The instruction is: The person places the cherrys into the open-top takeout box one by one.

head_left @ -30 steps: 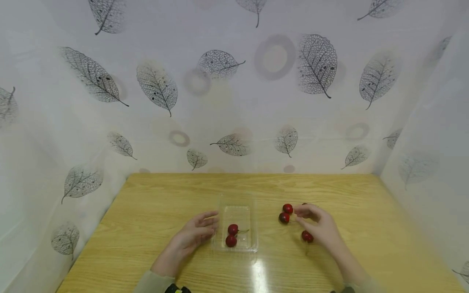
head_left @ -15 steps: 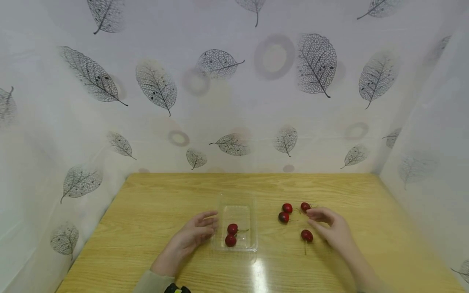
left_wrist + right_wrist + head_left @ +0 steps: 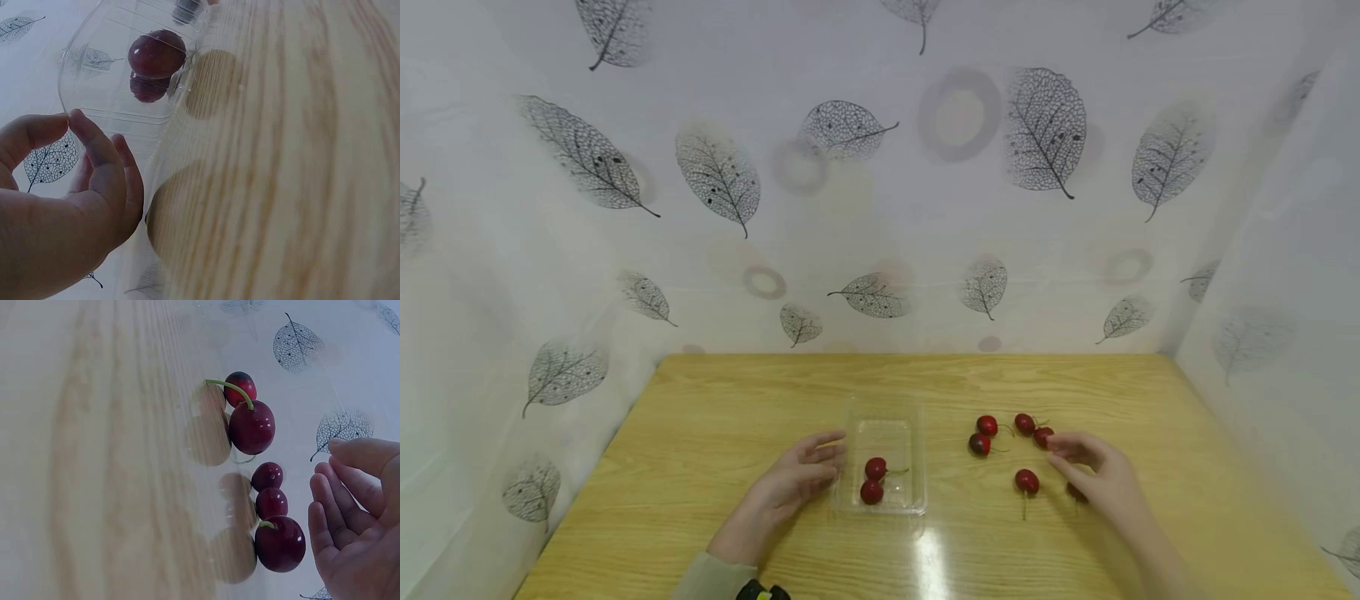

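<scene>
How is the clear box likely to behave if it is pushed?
The clear box has thin see-through walls, so it is probably light and rather bendy. It sits flat on the table, so it may slide more readily than tip. The two round cherries inside might roll.

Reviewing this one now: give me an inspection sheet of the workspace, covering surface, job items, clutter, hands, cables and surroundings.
Surface: wood-grain table with a bright reflection at the near side.
Job items: clear plastic container with two cherries in its near part; six loose cherries on the table to its right, one partly hidden by the right hand.
Clutter: nothing seen.
Hands: left hand at the container's left side, fingers loosely bent; right hand beside the loose cherries, fingertips close to one, contact unclear.
Cables: nothing seen.
Surroundings: pale leaf-print covering behind and on both sides.
</scene>
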A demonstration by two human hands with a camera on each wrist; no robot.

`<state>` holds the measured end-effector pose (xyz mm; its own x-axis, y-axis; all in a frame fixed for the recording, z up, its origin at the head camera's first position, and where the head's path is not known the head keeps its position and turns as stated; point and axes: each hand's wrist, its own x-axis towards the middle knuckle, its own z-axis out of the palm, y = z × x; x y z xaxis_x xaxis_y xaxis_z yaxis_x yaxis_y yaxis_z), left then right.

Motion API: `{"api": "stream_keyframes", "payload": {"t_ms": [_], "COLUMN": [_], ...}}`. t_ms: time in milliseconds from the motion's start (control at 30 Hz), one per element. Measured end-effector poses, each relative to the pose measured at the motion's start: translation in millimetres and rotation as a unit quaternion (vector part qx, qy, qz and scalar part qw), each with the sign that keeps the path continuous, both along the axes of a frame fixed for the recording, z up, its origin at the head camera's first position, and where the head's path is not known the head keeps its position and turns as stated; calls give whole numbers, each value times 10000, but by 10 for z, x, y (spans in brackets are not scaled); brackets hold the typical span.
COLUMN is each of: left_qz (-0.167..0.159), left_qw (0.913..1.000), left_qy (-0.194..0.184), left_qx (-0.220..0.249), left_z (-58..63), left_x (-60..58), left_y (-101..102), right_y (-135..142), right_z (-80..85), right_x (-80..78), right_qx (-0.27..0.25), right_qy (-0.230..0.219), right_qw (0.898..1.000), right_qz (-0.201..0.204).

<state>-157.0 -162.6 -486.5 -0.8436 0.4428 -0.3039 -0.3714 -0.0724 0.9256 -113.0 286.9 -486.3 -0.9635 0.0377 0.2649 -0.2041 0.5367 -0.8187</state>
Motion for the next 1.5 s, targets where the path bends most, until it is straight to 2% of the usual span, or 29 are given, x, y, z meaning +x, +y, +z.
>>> {"api": "stream_keyframes", "payload": {"t_ms": [400, 833, 1200, 1500], "left_qz": [23, 26, 0, 17], "left_qw": [10000, 10000, 10000, 10000], "left_qy": [-37, -10, -23, -21], "left_qx": [9, 45, 43, 1], "left_z": [0, -6, -14, 0], "left_x": [1, -10, -14, -6], "left_y": [3, -5, -3, -2], "right_y": [180, 338, 419, 422], "right_z": [-57, -67, -88, -74], "right_x": [100, 175, 232, 234], "right_qx": [349, 575, 869, 1082], "right_qy": [-180, -840, -1393, -1583], "right_qw": [9991, 9944, 9864, 9814], "right_qz": [-164, -275, -46, 88]}}
